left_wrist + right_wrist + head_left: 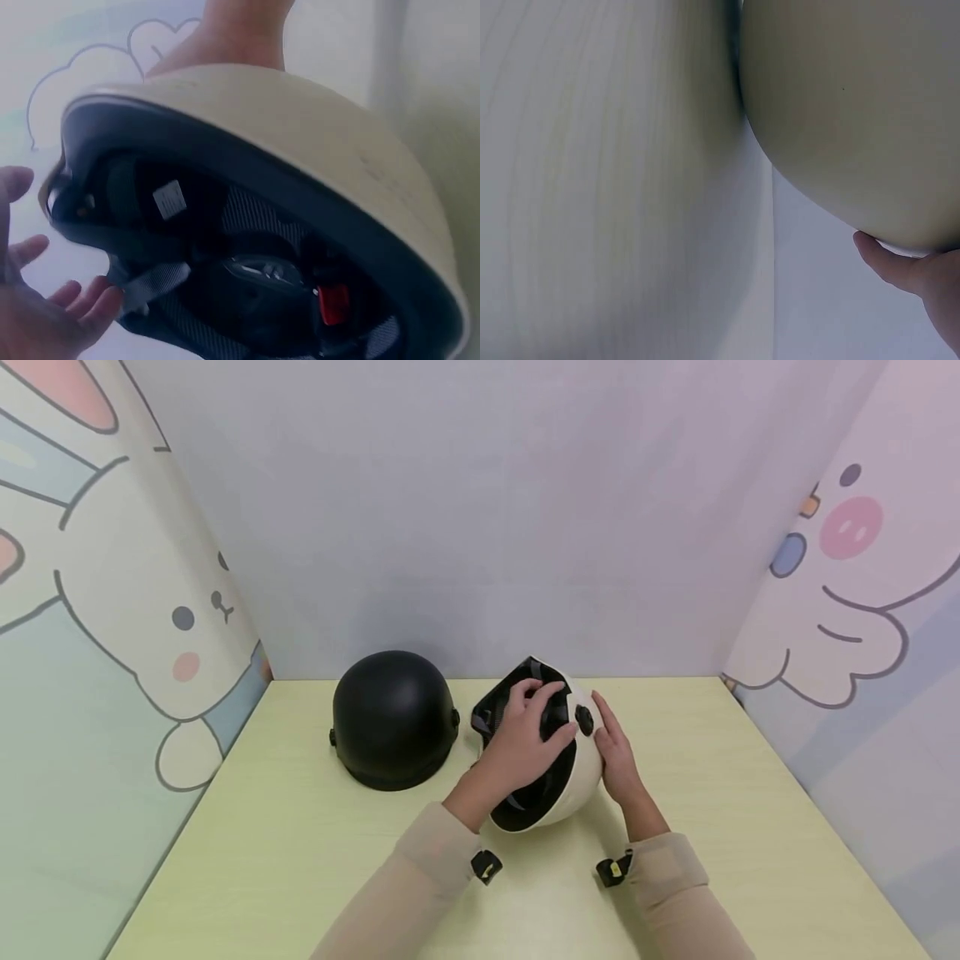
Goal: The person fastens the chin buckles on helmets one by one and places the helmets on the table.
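Note:
A cream-white helmet [587,774] is tipped up on the table, its dark hollow facing left. My left hand [523,739] is at that opening, fingers spread and loosely bent. In the left wrist view its fingertips [105,300] are right at a grey chin strap [159,286]. Inside the hollow show a red buckle piece [334,304] and a small white label [170,199]. My right hand [619,764] supports the outer shell from the right, its fingers extended along it beside a round black side knob [584,720].
A black helmet [393,718] stands dome up just left of the white one. Both are on a pale yellow-green table [277,860]. A grey backdrop [480,527] rises behind, with cartoon-printed panels on both sides.

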Demonstrator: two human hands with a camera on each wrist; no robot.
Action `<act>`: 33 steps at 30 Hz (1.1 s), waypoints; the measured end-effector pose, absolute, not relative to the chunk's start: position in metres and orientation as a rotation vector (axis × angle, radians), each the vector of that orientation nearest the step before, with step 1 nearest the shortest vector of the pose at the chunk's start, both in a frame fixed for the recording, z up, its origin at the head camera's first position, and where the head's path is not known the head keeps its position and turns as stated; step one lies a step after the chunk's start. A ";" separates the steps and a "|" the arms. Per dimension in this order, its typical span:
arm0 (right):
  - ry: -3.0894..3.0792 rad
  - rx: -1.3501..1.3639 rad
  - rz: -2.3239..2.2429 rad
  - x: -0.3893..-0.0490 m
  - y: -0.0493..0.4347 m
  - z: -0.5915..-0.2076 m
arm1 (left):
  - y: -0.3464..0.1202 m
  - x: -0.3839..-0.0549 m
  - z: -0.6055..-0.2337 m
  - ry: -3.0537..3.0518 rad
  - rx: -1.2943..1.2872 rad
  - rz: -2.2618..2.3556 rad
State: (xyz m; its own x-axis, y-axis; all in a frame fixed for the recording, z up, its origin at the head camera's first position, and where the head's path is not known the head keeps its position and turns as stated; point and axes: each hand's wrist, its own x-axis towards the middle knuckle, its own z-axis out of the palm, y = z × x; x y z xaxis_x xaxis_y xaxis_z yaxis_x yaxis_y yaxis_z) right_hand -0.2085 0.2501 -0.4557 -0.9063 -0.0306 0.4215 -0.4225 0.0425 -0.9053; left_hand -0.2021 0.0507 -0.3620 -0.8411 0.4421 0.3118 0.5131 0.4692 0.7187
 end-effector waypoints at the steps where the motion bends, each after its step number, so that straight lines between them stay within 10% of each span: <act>1: -2.047 0.449 1.937 -0.208 0.250 -0.455 | 0.055 -0.202 -0.359 -2.650 -0.847 -1.289; 33: -1.991 0.359 1.706 -0.198 0.252 -0.428 | 0.069 -0.211 -0.362 -2.562 -0.652 -1.768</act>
